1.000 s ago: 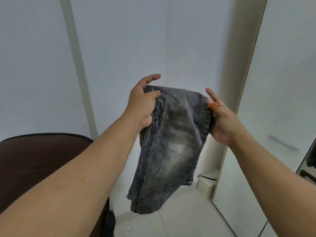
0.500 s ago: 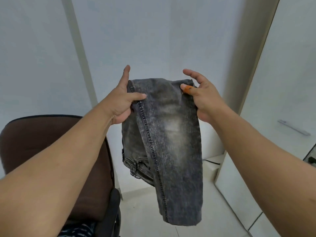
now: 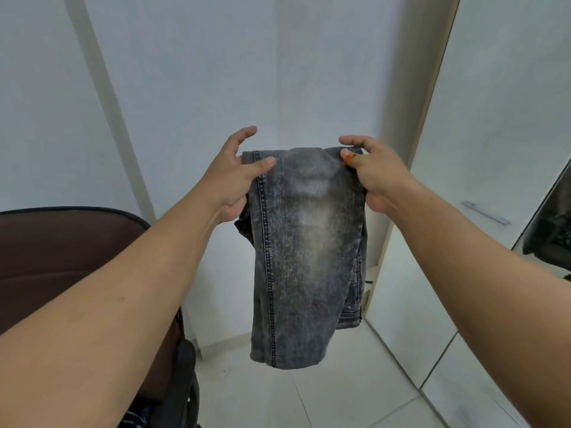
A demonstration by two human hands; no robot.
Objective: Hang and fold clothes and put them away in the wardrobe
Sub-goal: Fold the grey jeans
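Holding up a folded pair of grey acid-washed denim jeans at frame centre, both arms stretched forward. Left hand pinches the top-left corner: thumb across the front of the cloth by the stitched side seam, index finger raised behind the top edge. Right hand pinches the top-right corner, thumb with an orange band on it pressed to the front, fingers curled over the fold. Jeans hang doubled over, clear of the pale tiled floor, back layer showing lower right of the front one. Brown padded chair back at left edge, below the left forearm. White wardrobe door with a metal bar handle at right; dark opening at far right edge, contents unclear.
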